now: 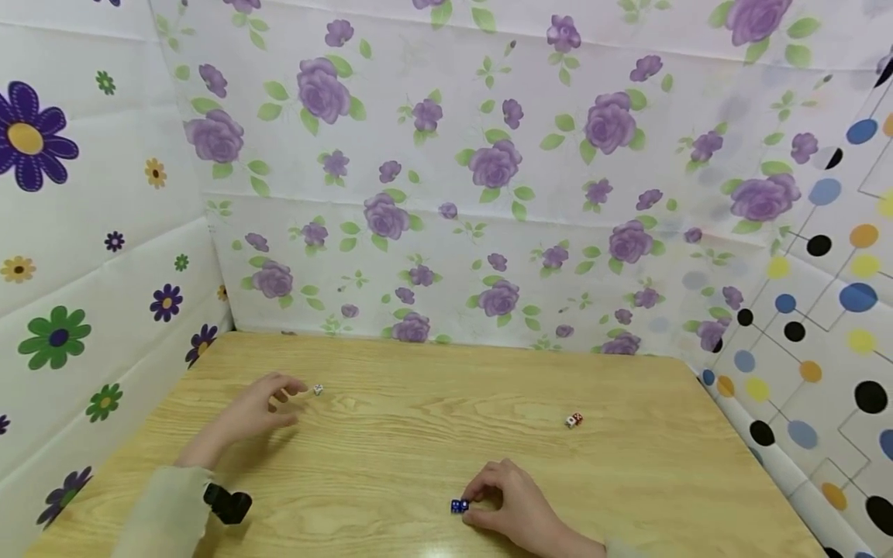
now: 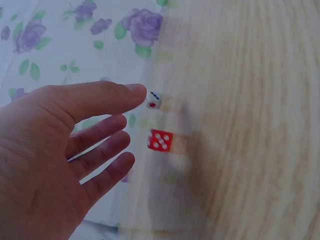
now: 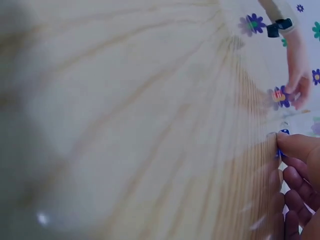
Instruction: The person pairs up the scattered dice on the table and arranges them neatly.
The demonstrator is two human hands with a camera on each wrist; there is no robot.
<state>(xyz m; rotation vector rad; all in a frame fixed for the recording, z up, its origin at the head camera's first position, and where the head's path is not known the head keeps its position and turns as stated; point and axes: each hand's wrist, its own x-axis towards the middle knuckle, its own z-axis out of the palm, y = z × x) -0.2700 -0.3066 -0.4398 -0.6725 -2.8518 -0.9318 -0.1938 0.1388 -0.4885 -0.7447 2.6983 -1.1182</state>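
Note:
My right hand point(image 1: 512, 508) is low on the wooden table, thumb and forefinger pinching a blue die point(image 1: 464, 504). Against it sits a second blue die point(image 1: 455, 507). In the right wrist view, a fingertip partly covers the blue die point(image 3: 284, 132). My left hand point(image 1: 254, 411) hovers at the left with loosely bent, parted fingers, holding nothing. Just past its fingertips lies a small white die point(image 1: 318, 389). The left wrist view shows a white die point(image 2: 154, 100) by a fingertip and a red die point(image 2: 160, 141) beyond the other fingers.
Farther right on the table point(image 1: 418, 449), a white die point(image 1: 569, 422) and a red die point(image 1: 577, 418) lie side by side. A black device point(image 1: 229, 504) is strapped at the left wrist. Patterned cloth point(image 1: 446, 194) encloses the table's back and sides.

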